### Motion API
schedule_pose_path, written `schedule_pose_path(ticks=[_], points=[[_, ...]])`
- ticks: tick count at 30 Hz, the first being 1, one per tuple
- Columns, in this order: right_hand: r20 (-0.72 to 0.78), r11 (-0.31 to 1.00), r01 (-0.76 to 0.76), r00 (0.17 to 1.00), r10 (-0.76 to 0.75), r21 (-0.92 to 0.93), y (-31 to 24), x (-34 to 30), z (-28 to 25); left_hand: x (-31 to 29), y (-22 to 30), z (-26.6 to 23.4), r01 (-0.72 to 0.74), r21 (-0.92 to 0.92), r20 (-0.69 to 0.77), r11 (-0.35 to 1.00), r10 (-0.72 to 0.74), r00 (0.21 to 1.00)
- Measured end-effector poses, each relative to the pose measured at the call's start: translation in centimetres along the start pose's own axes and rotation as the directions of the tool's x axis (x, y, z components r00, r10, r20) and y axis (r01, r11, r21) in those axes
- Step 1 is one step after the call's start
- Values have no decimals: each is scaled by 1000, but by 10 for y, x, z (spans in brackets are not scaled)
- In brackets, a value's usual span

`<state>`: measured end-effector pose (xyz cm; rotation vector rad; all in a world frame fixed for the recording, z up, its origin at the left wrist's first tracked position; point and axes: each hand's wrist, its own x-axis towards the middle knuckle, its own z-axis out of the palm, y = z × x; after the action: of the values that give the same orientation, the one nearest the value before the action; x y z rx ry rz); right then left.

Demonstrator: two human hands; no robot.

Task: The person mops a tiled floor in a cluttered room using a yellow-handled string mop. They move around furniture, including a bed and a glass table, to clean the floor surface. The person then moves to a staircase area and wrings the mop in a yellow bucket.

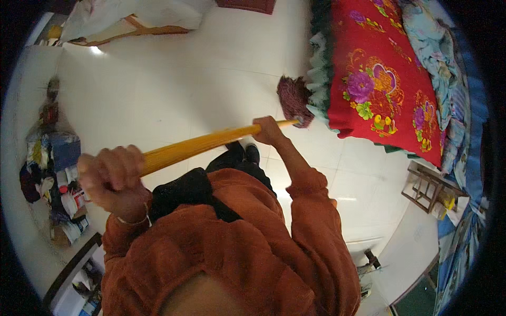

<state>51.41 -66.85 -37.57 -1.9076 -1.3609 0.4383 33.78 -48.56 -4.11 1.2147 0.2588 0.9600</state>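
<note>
Both my hands are closed around the yellow handle [200,146] of a mop. My left hand [115,174] grips its upper end at the left, close to the camera. Farther down the handle, my right hand [268,130] is wrapped round it, near the middle of the view. The handle slants away to the right, toward the floor. At its far end the dark maroon, stringy mop head [294,99] lies on the pale tiled floor [221,89], against the ruffled edge of the bed cover.
A bed with a red flowered cover [390,79] stands at the right. A small wooden stool [424,189] is beyond its near corner. Bags and containers [60,158] line the left wall. White-covered furniture [142,21] stands far left; a dark red mat [246,4] lies at the top.
</note>
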Motion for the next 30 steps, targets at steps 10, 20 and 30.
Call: schedule_pose_path(ticks=[10, 20, 30], points=[[-212, 980, -21, 975, 64, 199, -48, -28, 43, -18, 34, -20, 27, -67, 287, 997, -7, 958], [-620, 995, 78, 784, -18, 69, -116, 100, 141, 14, 100, -92, -39, -64, 672, 997, 72, 737], [-665, 910, 353, 736, -126, 219, -137, 258, 248, 18, 97, -210, -227, 113, 598, 967, 117, 793]])
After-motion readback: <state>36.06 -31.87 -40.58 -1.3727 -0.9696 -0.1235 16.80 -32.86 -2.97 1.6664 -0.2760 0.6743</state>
